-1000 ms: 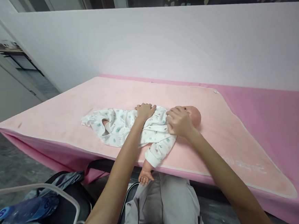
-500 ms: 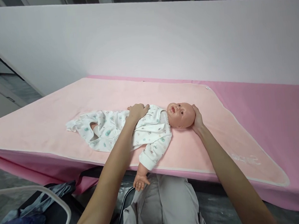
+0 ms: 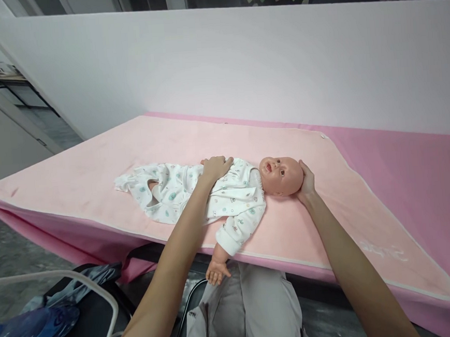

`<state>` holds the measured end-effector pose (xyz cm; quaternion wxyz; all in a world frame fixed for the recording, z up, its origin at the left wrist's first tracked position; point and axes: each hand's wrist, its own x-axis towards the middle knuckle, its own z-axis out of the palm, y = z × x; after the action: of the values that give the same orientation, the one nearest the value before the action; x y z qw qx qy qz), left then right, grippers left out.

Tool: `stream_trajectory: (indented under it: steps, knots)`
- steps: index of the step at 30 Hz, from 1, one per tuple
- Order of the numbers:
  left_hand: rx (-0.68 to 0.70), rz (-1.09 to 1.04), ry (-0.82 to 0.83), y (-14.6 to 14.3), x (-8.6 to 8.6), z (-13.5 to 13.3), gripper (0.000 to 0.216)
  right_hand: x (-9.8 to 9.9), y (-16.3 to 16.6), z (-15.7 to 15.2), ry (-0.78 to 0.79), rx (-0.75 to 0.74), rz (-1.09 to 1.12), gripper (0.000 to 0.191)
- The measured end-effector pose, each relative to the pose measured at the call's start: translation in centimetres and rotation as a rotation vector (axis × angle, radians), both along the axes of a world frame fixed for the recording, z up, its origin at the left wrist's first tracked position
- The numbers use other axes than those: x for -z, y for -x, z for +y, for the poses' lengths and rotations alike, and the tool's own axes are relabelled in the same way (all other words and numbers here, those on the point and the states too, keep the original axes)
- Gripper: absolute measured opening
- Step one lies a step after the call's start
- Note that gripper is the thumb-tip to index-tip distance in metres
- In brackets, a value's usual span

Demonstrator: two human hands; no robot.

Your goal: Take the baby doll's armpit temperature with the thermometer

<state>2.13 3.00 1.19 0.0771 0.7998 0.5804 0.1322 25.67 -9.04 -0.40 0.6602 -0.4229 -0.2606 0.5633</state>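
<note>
A baby doll (image 3: 228,204) lies on its back in a white printed outfit, its bald head (image 3: 284,177) toward the right. My left hand (image 3: 217,168) rests palm down on the doll's chest, toward the far side, with fingers laid out over the cloth. Cupped around the crown of the head is my right hand (image 3: 307,180), thumb side up; part of its fingers are hidden behind the head. The doll's near arm hangs over the table edge, with its small hand (image 3: 217,270) above my lap. One trouser leg (image 3: 149,190) gapes, showing some of the doll's leg.
Under the doll is a peach mat (image 3: 175,136) on a pink cover (image 3: 416,174). A white wall (image 3: 240,63) rises behind. At lower left are a chair, a blue plastic bottle (image 3: 46,325) and a pale curved tube (image 3: 90,285).
The camera view has shifted a little, so everything on the table appears slightly farther right. Both hands stay in the same places on the doll.
</note>
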Motion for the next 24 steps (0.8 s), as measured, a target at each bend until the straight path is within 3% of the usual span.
stream_trajectory:
  steps: [7, 15, 20, 24]
  knots:
    - [0.003, -0.002, -0.006, 0.12, -0.02, -0.18, 0.053, 0.1, -0.37, -0.11, -0.014, -0.052, -0.009, 0.049]
    - [0.006, -0.002, -0.015, 0.2, 0.07, -0.13, 0.053, -0.15, 0.07, 0.07, 0.042, 0.026, 0.005, 0.041]
    - [0.002, 0.012, -0.009, 0.18, 0.08, -0.11, 0.054, 0.2, -0.3, 0.29, -0.009, -0.052, 0.005, 0.049]
    - [0.007, 0.004, -0.015, 0.19, 0.0, -0.21, 0.053, 0.51, -0.71, 0.74, 0.044, -0.012, 0.027, 0.049]
